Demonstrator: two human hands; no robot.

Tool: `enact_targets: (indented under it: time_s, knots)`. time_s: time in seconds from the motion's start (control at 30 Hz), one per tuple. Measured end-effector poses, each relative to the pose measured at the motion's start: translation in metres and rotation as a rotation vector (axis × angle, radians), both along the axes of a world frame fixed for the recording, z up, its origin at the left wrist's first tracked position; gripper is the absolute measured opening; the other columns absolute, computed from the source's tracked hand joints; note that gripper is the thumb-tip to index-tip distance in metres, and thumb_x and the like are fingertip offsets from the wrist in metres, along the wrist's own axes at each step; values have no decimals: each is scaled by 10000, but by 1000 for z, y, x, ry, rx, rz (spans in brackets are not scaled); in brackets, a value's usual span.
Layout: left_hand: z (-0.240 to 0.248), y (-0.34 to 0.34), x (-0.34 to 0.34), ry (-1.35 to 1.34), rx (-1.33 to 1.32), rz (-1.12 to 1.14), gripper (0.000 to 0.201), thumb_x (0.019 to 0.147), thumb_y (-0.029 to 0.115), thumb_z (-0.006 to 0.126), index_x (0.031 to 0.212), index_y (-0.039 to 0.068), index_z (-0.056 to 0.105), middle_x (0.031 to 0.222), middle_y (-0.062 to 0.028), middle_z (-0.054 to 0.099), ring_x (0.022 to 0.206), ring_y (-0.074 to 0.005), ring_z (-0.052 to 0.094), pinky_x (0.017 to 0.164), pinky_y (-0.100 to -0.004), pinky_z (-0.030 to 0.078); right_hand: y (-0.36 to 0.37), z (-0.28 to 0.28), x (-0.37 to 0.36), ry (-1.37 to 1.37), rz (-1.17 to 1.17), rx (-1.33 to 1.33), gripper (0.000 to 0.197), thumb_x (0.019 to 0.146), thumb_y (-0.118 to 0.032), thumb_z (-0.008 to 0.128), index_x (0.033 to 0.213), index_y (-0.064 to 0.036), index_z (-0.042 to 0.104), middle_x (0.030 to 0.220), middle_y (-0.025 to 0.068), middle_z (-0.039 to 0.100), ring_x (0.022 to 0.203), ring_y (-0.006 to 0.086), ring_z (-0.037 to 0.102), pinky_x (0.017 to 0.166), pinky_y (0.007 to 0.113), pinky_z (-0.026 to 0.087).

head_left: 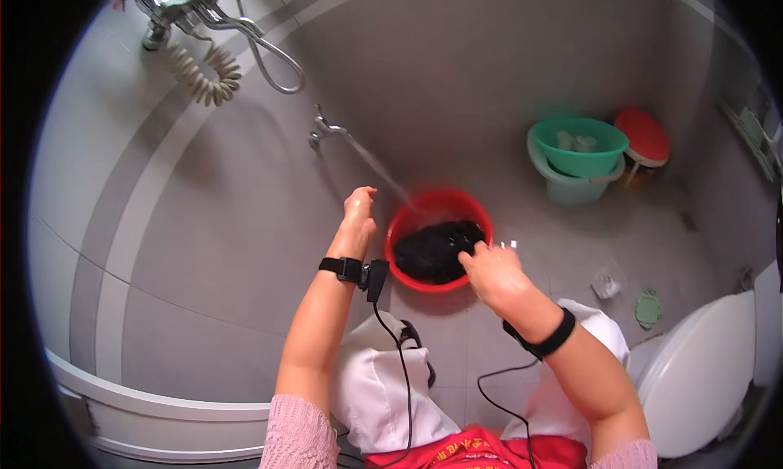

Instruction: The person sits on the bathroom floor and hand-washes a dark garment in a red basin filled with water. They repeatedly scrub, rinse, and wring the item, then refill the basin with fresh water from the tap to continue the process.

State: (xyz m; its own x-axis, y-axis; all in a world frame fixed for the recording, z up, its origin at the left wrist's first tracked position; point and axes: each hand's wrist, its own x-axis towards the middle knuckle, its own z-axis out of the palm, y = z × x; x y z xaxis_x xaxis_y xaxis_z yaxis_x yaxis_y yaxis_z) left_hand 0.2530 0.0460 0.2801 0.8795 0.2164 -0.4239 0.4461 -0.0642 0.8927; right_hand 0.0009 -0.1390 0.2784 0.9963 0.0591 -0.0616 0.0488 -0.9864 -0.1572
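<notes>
A black cloth (pixel 436 250) lies bunched in a red basin (pixel 481 212) on the floor in front of me. Water streams into the basin from a small wall tap (pixel 326 129). To the left of the basin, my left hand (pixel 359 212) is raised beside the wall, thumb apart from the fingers, with nothing visible in it. Over the basin's right rim is my right hand (pixel 497 277), its fingers curled and partly hidden. Just past its knuckles shows a small white piece (pixel 510 245); whether the hand holds it is unclear.
A green basin (pixel 599 161) sits on a pale tub (pixel 568 190) at the back right, beside a red-topped stool (pixel 642 137). A white toilet (pixel 701 371) stands at right. A clear plastic bag (pixel 608 280) and green pad (pixel 648 308) lie on the floor. Black cables (pixel 401 379) hang from my wrist straps.
</notes>
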Motion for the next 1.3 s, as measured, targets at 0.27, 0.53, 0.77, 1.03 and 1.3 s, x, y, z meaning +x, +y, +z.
enact_targets:
  time_s: [0.27,0.53,0.77,1.03,1.3]
  knots:
    - [49,39,161,-825,864,84,415,871,224,672,1224,8,637,1128,-182,665,1065,-336,637,917,-435,506,0,12,-23,231,57,-104,420,859,-119,666,1267,-134,568,1167,131,626,1008,292,689,831,443,518]
    - [72,51,239,-772,1139,-111,480,869,246,666,1262,-28,634,1227,-254,651,1179,-400,612,1044,-473,468,0,14,-22,333,56,-136,840,640,-112,867,1390,-144,491,1265,136,564,1139,292,614,902,439,465]
    - [74,45,261,-662,939,-222,379,854,157,716,1182,-32,688,1105,-240,722,1039,-344,713,882,-419,553,-13,14,-20,482,39,-119,721,821,-250,767,1458,-110,461,1471,197,471,1232,331,581,1067,555,400]
    - [91,76,268,-769,1011,-355,352,804,164,779,1094,-29,726,940,-182,747,849,-265,738,750,-387,562,-11,19,-18,561,116,-127,799,757,-196,817,1460,-114,446,1491,190,452,1251,324,571,1053,531,410]
    - [92,53,250,-750,1054,-312,391,796,169,800,1136,-9,724,997,-195,748,916,-309,736,796,-402,564,-9,-4,-21,435,66,-62,588,883,-222,669,1434,-152,476,1339,128,521,1187,309,589,979,482,445]
